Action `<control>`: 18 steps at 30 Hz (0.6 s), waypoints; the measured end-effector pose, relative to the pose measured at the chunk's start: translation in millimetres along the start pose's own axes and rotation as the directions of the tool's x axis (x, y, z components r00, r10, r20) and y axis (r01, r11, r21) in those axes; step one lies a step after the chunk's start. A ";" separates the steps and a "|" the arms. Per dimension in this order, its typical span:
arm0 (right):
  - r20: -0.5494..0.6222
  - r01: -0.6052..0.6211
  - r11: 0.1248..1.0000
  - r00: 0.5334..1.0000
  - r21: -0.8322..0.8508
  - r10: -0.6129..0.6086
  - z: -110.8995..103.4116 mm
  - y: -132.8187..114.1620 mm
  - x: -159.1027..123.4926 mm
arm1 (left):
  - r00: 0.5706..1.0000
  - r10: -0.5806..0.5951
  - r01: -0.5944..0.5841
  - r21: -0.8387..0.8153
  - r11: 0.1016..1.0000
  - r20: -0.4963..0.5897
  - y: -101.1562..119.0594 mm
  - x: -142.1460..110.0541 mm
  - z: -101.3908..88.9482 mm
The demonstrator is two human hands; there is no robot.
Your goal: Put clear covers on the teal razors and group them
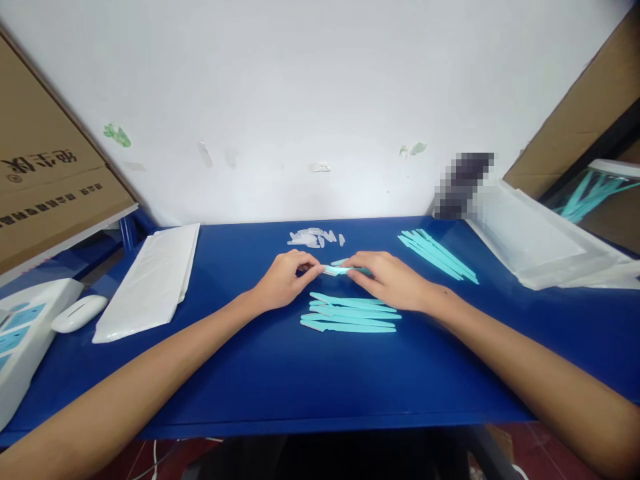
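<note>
Running crosswise, one slim turquoise plastic stick [337, 271] sits pinched at its left end by the left hand [290, 279], farther right by the right hand [387, 277].

Left hand [281, 281], right hand [387, 277] pinching, near each other; forearms [175, 365] converging.

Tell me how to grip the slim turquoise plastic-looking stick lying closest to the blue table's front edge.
Probably pinch the stick by its handle near the right end, coming from above and the right: it lies flat and sideways, its wider, angled head points left, and similar turquoise sticks lie along its far side.
</note>
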State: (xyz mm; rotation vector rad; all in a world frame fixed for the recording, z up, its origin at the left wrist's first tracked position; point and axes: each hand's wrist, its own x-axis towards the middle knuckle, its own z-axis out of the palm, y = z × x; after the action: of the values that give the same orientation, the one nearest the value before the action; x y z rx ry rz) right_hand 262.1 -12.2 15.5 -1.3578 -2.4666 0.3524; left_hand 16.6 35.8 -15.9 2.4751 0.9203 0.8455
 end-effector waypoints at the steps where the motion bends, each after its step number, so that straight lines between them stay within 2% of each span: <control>1: -0.008 0.008 0.998 1.000 0.065 -0.007 -1.5 0.3 -0.4 | 1.000 0.026 -0.027 0.075 0.997 0.014 0.4 -0.1 -1.0; 5: -0.007 0.085 0.965 0.996 0.248 -0.086 -3.8 -2.3 -1.7 | 0.986 0.155 -0.166 0.245 0.955 0.064 3.0 -0.8 -6.5; 8: -0.016 0.120 0.948 0.993 0.294 -0.121 -3.4 -3.5 -1.7 | 0.966 0.233 -0.258 0.306 0.916 0.116 2.3 -0.5 -12.9; 11: -0.020 0.108 0.990 0.994 0.096 -0.107 -4.9 -0.1 -1.2 | 0.966 0.213 -0.249 0.322 0.913 0.144 -4.0 0.3 -19.4; 14: 0.003 0.075 0.978 0.997 -0.195 -0.076 -8.8 7.6 -0.8 | 0.994 0.103 -0.105 0.343 0.934 0.027 -15.6 0.7 -21.8; 16: 0.020 0.072 0.955 0.997 -0.289 -0.069 -11.6 14.2 -1.0 | 0.999 0.037 -0.024 0.376 0.926 -0.027 -23.6 0.7 -20.7; 18: 0.017 0.071 0.943 0.997 -0.325 -0.069 -13.5 20.5 -1.5 | 1.000 -0.024 0.025 0.406 0.913 -0.008 -29.3 0.6 -18.7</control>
State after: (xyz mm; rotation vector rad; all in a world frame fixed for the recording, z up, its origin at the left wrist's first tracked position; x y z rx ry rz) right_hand 283.9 -1.8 20.5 -1.3829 -2.6559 -0.0745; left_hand -8.7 59.7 -16.8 2.8013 1.2329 0.7045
